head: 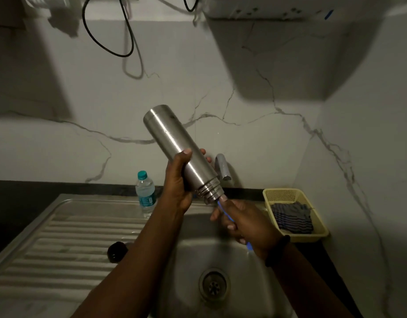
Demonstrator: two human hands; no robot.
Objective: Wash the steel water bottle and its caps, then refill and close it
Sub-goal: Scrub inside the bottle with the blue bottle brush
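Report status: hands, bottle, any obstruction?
Left hand grips steel bottle, tilted mouth-down over sink. Right hand grips blue brush handle at the mouth. Bottle uncapped. Tap close behind; nothing blocking.

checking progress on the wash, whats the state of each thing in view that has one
steel bottle: uncapped, tilted mouth down, gripped by the left hand
blue-handled brush: in the bottle mouth, gripped by the right hand
tap: no water seen running
plastic bottle: capped, upright by the sink
yellow basket: holds a striped cloth
dark cap: off the bottle, on the drainboard
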